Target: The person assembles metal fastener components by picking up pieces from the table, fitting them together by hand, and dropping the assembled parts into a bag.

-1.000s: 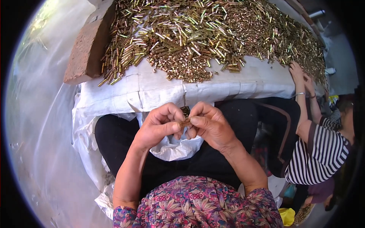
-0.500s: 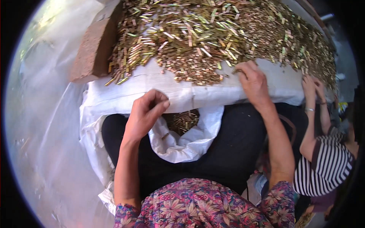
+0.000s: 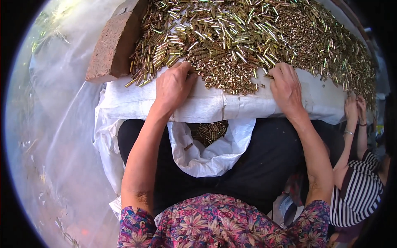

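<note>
A broad pile of gold-coloured metal tubes lies on a white woven sheet, with short ring-like metal pieces heaped along its near edge. At the left of that heap, my left hand rests with fingers curled down against the pile; its fingertips are hidden. My right hand is closed to the right of the heap, and a small metal tube shows at its fingertips. Between my legs hangs an open white sack with more metal tubes inside.
A reddish brick stands at the pile's left end. The white sheet drapes over the near edge of the work surface. At the far right another person's hands touch the pile, below them a striped sleeve. Translucent plastic sheeting spreads on the left.
My left hand has moved from above the sack up to the pile's near edge. My right hand stays closed beside the pile. The whole view has shifted slightly.
</note>
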Demonstrator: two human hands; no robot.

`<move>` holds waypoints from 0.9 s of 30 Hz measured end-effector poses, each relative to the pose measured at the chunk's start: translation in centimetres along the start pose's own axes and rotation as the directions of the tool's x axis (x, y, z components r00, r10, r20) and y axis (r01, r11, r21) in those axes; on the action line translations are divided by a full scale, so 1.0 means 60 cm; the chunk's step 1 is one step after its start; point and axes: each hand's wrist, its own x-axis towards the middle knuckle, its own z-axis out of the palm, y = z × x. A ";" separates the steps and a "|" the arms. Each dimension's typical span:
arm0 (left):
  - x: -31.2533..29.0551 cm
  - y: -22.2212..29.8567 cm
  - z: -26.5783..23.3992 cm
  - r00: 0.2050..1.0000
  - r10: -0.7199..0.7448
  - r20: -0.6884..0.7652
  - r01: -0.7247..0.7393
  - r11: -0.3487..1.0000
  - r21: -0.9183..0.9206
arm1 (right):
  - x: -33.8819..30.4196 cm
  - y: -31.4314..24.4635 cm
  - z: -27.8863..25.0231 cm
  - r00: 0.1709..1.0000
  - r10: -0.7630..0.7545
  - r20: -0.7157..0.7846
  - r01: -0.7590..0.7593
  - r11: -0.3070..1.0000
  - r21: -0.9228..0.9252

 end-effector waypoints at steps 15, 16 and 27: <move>-0.069 0.016 -0.035 0.965 -0.140 0.223 0.244 0.797 -0.553 | -0.061 -0.164 -0.060 0.819 0.361 0.446 -0.513 0.115 0.850; -0.082 0.038 -0.038 0.950 -0.144 0.277 0.309 0.558 -0.770 | -0.061 -0.174 -0.065 0.824 0.352 0.443 -0.509 0.119 0.853; -0.165 0.093 -0.036 0.918 0.026 0.395 0.393 0.048 -0.918 | -0.069 -0.245 -0.068 0.816 0.336 0.471 -0.507 0.022 0.862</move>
